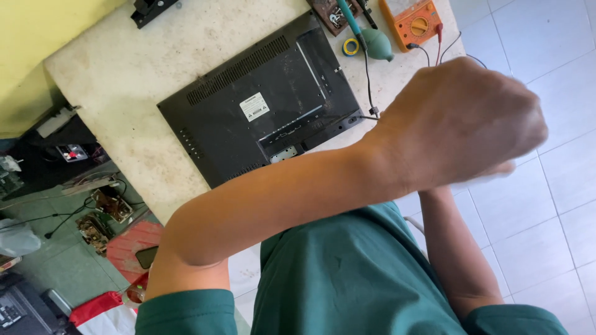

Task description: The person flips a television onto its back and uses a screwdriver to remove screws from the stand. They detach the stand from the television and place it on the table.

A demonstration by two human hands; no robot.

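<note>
Standing over the pale, stained stone bench [124, 80], the person in a dark green shirt has both arms raised in front of the chest. The left hand [462, 121] fills the right centre of the frame, back toward the camera, fingers curled under into a loose fist; I cannot tell whether anything is inside it. The right hand [496, 170] is almost wholly hidden behind the left one, only a pale blurred edge showing just below it, so its state cannot be told.

Behind the forearm, in the upper middle of the frame, a flat black plastic monitor [261, 111] lies face down on the bench, its vented back cover up, with a small white label near the middle. A thin black cable [367, 80] runs from its right corner up the bench. At the top edge, right of centre, sit an orange multimeter [415, 23] with red and black leads, a teal rubber dust blower [375, 43], a small roll of blue and yellow tape [351, 47] and a brown circuit board [332, 13].

At the lower left, on the green floor, lie loose circuit boards [102, 214] and a red stool [133, 248].
</note>
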